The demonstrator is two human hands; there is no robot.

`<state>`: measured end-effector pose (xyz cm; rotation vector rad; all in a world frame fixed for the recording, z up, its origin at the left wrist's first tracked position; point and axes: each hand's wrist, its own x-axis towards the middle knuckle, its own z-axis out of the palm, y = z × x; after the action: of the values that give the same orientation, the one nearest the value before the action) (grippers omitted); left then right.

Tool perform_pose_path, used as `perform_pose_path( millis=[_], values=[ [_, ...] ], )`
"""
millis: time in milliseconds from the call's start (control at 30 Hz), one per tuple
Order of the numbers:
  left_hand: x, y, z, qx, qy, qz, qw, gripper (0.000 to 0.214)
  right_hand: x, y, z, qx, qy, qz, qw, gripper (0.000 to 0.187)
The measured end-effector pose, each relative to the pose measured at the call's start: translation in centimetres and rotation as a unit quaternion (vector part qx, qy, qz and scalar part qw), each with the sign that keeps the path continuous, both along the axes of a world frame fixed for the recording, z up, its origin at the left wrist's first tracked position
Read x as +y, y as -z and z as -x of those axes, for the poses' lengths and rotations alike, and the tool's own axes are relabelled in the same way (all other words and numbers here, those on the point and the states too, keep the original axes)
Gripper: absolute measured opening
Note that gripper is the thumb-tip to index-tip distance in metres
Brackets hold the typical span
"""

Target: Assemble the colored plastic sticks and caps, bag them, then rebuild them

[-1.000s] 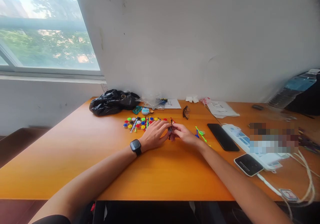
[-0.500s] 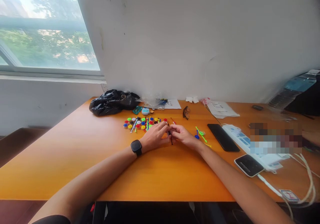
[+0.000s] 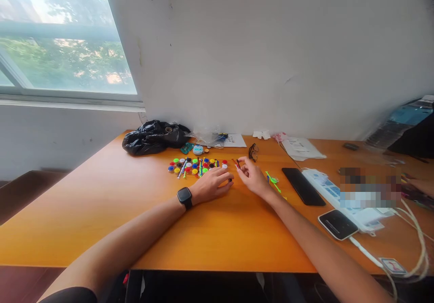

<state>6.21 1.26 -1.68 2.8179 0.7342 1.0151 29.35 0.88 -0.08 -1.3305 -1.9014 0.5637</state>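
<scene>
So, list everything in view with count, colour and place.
Window: 1, pale, upper left
Table: 1, orange, centre
Bag: 1, black, rear left
Tub: 1, pale blue, right of bag
Paper: 1, white, rear centre
Glasses: 1 pair, dark, rear centre
Packet: 1, white, rear right
Discs: many, multicoloured, middle
Sticks: several, multicoloured, among discs
Phone: 1, black, right
Loose pieces: several, green, blue, yellow, left of phone
Power strip: 1, white, right of phone
Device: 1, dark, front right
Cables: several, whitish, front right
Bottle: 1, bluish, right edge
Another person's hand: 1, blurred, right edge
Watch: 1, black, left wrist
Left grip: 1, bare, middle, holding black piece
Right grip: 1, bare, middle, holding dark stick
</scene>
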Motion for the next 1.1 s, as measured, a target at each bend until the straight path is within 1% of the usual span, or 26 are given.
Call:
perform_pose_path(
  millis=[100, 167, 233, 300, 367, 433, 467, 567, 667, 900, 1000, 1100],
  values=[
    [-0.1, -0.3, 0.0, 0.017, 0.01, -0.003, 1.0, 0.015, 0.2, 0.0, -0.4, -0.077, 0.021, -0.025, 0.996, 0.027],
    [0.0, -0.2, 0.0, 0.016, 0.011, 0.007, 1.0, 0.014, 0.3, 0.1, -0.4, -0.103, 0.026, -0.022, 0.994, 0.029],
    [0.2, 0.1, -0.1, 0.015, 0.009, 0.014, 1.0, 0.013, 0.4, 0.3, -0.3, -0.113, 0.031, -0.012, 0.993, 0.034],
    [0.4, 0.4, -0.1, 0.02, 0.003, 0.013, 1.0, 0.012, 0.4, 0.3, -0.1, -0.12, 0.033, 0.0, 0.992, 0.034],
    [0.5, 0.6, -0.2, 0.028, -0.008, 0.005, 1.0, 0.014, 0.2, 0.1, -0.1, -0.139, 0.037, 0.001, 0.99, 0.026],
    [0.5, 0.7, -0.2, 0.033, -0.02, -0.006, 0.999, 0.016, -0.1, -0.2, 0.0, -0.169, 0.037, -0.012, 0.985, 0.015],
    [0.4, 0.7, -0.2, 0.035, -0.022, -0.011, 0.999, 0.016, -0.3, -0.4, 0.0, -0.183, 0.033, -0.02, 0.982, 0.013],
    [0.2, 0.5, -0.3, 0.044, -0.022, -0.018, 0.999, 0.015, -0.8, -0.8, 0.2, -0.215, 0.0, -0.036, 0.976, 0.018],
    [0.1, 0.4, -0.3, 0.053, -0.035, -0.02, 0.998, 0.015, -1.0, -0.9, 0.3, -0.254, -0.032, -0.039, 0.966, 0.022],
    [0.1, 0.6, -0.3, 0.061, -0.081, -0.044, 0.994, 0.009, -0.8, -0.7, 0.3, -0.312, 0.004, -0.052, 0.949, 0.021],
    [0.0, 0.4, -0.3, 0.055, -0.104, -0.045, 0.992, 0.008, -0.7, -0.5, 0.2, -0.313, 0.003, -0.06, 0.948, 0.02],
    [-0.2, 0.1, -0.3, 0.05, -0.118, -0.043, 0.991, 0.009, -0.7, -0.2, 0.2, -0.294, -0.011, -0.091, 0.951, 0.024]
  ],
)
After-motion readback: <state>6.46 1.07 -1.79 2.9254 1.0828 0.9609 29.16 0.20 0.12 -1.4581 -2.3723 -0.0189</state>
